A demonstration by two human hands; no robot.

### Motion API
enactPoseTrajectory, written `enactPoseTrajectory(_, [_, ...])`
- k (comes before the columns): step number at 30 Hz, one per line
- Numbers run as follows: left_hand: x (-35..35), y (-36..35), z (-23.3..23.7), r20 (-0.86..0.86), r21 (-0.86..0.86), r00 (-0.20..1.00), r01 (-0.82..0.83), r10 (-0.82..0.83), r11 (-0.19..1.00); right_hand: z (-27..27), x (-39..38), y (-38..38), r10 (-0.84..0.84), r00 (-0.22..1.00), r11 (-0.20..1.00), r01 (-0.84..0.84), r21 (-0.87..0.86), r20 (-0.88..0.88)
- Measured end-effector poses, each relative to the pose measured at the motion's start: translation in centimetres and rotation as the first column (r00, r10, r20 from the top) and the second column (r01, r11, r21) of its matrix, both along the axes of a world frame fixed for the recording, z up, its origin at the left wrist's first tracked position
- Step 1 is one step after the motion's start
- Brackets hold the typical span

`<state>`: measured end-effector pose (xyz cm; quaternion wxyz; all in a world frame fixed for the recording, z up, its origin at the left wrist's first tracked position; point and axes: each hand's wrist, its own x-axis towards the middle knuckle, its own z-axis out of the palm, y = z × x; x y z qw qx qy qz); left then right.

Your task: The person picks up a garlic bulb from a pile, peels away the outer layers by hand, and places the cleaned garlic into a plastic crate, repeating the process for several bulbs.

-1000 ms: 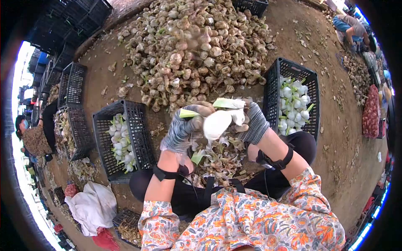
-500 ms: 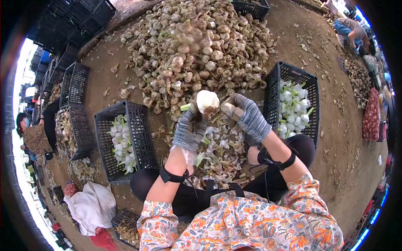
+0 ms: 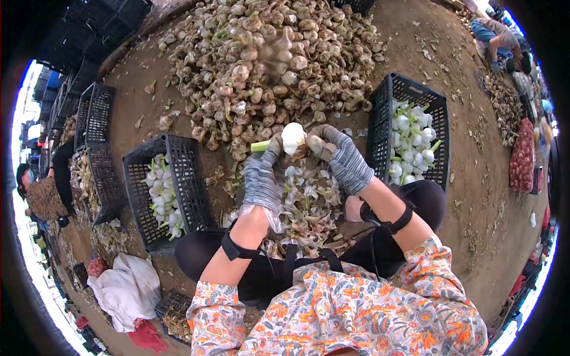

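Note:
In my left hand [image 3: 262,172], gloved in grey, is a white garlic bulb [image 3: 293,139] with a short green stem pointing left. My right hand [image 3: 343,155], gloved too, has its fingers closed against the bulb's right side, where brownish skin hangs below. Beneath my hands, peeled skins and stem scraps [image 3: 309,204] cover the ground. A large heap of unpeeled garlic [image 3: 261,77] lies beyond them. Cleaned white bulbs [image 3: 411,142] with green stems fill part of the right black crate [image 3: 378,127]; similar bulbs [image 3: 163,193] are in the left black crate [image 3: 195,190].
A co-worker [image 3: 47,196] sits at the far left beside black crates [image 3: 107,178]. Another person [image 3: 497,38] bends down at the upper right. A red net sack [image 3: 522,157] stands at the right. White cloth [image 3: 127,291] lies at the lower left.
My right hand has closed in on the bulb and now touches it. The bulb has turned slightly, showing more of its green stem. The whole view has shifted a little.

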<state>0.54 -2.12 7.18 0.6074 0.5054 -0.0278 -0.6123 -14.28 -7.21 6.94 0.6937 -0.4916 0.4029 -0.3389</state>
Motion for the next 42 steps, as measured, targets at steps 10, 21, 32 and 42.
enactPoseTrajectory(10, [0.3, 0.2, -0.4, 0.159, 0.056, 0.985, 0.063, -0.072, 0.996, -0.7, -0.2, 0.1, 0.061, 0.974, 0.983, -0.097, -0.158, -0.217])
enactPoseTrajectory(21, [-0.1, 0.4, -0.5, 0.662, -0.229, 0.748, 0.139, 0.049, 0.963, 0.6, 0.3, 0.1, -0.056, 0.995, 0.994, 0.063, 0.086, -0.082])
enactPoseTrajectory(32, [2.2, -0.9, -0.6, 0.292, 0.102, 0.956, -0.002, -0.028, 0.995, -6.9, -2.7, -0.8, -0.303, 0.555, 0.743, -0.372, -0.557, -0.775])
enactPoseTrajectory(42, [1.0, -0.6, -1.9, 0.487, 0.079, 0.869, 0.052, -0.084, 0.996, -0.9, 0.4, 0.2, 0.064, 0.986, 0.924, -0.118, 0.364, 0.156])
